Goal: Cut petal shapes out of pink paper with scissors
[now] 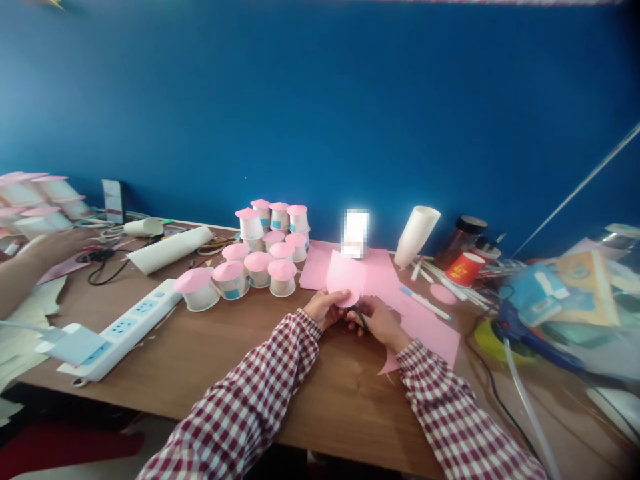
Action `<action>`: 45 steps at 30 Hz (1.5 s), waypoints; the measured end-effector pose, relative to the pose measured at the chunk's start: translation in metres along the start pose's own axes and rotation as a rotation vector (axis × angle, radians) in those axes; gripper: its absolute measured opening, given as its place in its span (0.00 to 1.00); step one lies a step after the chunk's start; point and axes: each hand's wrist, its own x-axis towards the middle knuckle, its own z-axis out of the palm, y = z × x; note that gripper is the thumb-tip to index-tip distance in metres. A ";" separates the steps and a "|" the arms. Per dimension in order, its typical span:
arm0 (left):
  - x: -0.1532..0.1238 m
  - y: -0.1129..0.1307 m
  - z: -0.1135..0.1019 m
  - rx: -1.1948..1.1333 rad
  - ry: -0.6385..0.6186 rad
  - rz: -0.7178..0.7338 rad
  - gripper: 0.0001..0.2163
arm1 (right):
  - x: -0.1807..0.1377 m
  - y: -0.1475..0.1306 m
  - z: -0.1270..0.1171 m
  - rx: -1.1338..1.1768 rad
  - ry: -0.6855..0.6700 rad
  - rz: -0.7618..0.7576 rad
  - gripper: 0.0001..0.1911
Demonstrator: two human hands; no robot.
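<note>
My left hand [326, 308] is closed on a sheet of pink paper [345, 275], thumb on top, near the middle of the table. The paper's near edge is rounded. My right hand [381, 321] is closed around the dark handles of a pair of scissors [361, 319], right at that rounded edge; the blades are mostly hidden by paper and fingers. Larger pink sheets [383, 270] lie behind and to the right. Left of my hands stand several white paper cups [283, 288], upside down with pink paper cones on top, some stacked in two layers.
A white power strip [135, 327] and stacked cups [167, 250] lie left; another person's hand [55, 257] is beyond. At right are a leaning cup stack [417, 233], a pen [425, 303], a red cup [465, 269], a blue glue gun [537, 340] with cable. A blue wall stands behind.
</note>
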 end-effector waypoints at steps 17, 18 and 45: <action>0.007 -0.003 -0.010 -0.043 0.124 0.017 0.11 | 0.000 -0.008 -0.006 0.112 -0.103 0.077 0.18; 0.007 -0.003 -0.011 -0.052 0.141 0.015 0.11 | -0.001 -0.008 -0.005 0.107 -0.096 0.075 0.18; 0.006 0.001 -0.008 -0.126 0.300 -0.018 0.08 | -0.004 0.003 -0.007 -0.216 0.085 -0.120 0.13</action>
